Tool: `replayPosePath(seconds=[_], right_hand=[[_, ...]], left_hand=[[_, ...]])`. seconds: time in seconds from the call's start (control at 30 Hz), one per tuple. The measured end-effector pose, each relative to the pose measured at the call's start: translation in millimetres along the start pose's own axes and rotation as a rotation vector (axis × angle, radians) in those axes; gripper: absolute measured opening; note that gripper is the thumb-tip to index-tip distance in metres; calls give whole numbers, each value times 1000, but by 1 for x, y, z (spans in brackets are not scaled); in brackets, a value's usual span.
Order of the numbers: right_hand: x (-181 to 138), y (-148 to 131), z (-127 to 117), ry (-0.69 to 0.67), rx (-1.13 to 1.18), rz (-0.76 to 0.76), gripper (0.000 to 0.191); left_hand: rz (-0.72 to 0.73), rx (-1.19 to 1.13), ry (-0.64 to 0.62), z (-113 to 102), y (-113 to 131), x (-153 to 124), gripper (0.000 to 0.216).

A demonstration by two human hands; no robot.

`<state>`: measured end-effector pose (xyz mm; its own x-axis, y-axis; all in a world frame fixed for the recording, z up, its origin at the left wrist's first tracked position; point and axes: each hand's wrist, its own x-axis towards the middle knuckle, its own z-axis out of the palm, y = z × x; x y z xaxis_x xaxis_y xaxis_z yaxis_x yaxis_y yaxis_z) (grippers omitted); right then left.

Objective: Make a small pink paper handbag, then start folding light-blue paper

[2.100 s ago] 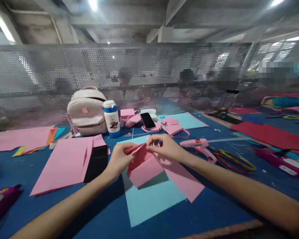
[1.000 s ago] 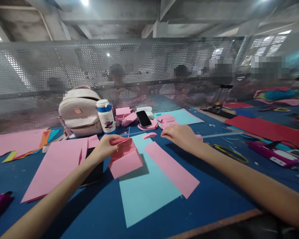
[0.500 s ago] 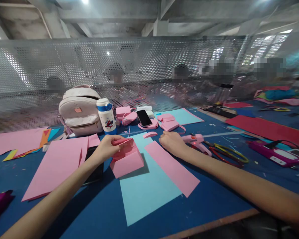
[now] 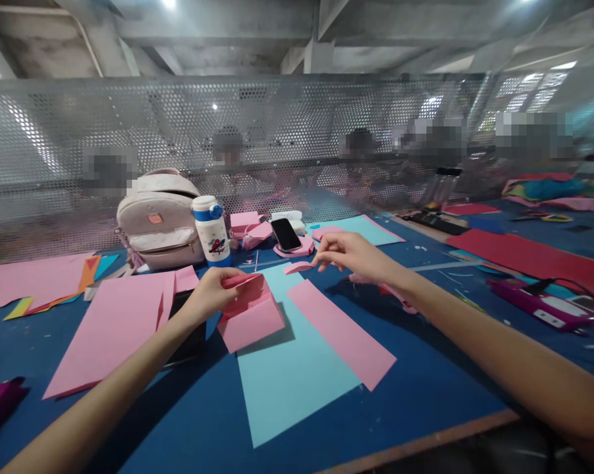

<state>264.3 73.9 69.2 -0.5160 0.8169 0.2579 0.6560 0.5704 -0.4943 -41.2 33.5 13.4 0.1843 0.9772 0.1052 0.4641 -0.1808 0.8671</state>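
Note:
My left hand (image 4: 212, 290) is closed on the top edge of a folded pink paper piece (image 4: 251, 315), holding it tilted above a light blue sheet (image 4: 290, 385). My right hand (image 4: 355, 254) hovers over the table with thumb and forefinger pinched at the right end of a small curved pink paper piece (image 4: 297, 267). That piece lies at the far edge of the light blue sheet. A long pink strip (image 4: 341, 332) lies flat between my two arms.
Behind my hands stand a backpack (image 4: 156, 220), a water bottle (image 4: 211, 230) and a phone (image 4: 286, 234) on pink cutouts. A large pink sheet (image 4: 114, 329) lies left. A pink glue gun (image 4: 393, 294) shows under my right forearm. Red paper (image 4: 534, 257) lies right. People sit beyond the mesh partition (image 4: 287, 131).
My right hand left the folded piece, swung right to the glue gun area, then came back up left to the small curved piece. My left hand moved left and keeps hold of the folded piece.

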Motion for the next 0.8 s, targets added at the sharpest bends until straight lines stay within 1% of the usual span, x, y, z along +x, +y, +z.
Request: replayPosePath(seconds=[0.1, 0.13, 0.17, 0.3, 0.43, 0.53, 0.67, 0.73, 0.8], right_hand=[[-1, -6, -3, -81, 444, 22, 28], [-2, -9, -4, -89, 540, 29, 31], [-4, -13, -4, -84, 587, 30, 33], [-15, -39, -9, -73, 636, -8, 31], [-29, -72, -16, -111, 642, -92, 29], [-33, -89, -18, -135, 664, -176, 23], [-27, -99, -16, -138, 712, -270, 15], [-19, -98, -11, -110, 736, -292, 13], [-8, -93, -3, -63, 740, -281, 13]], left_hand=[[8, 6, -1, 0, 0, 0, 35], [13, 10, -1, 0, 0, 0, 33], [18, 15, 0, 0, 0, 0, 32], [47, 41, 7, 0, -3, 0, 27], [87, 85, 26, -1, -3, 1, 27], [124, 117, 45, -2, -2, 1, 27], [147, 126, 55, -2, -2, 2, 30], [135, 125, 60, -3, -3, 3, 31], [113, 122, 66, -3, -5, 4, 32]])
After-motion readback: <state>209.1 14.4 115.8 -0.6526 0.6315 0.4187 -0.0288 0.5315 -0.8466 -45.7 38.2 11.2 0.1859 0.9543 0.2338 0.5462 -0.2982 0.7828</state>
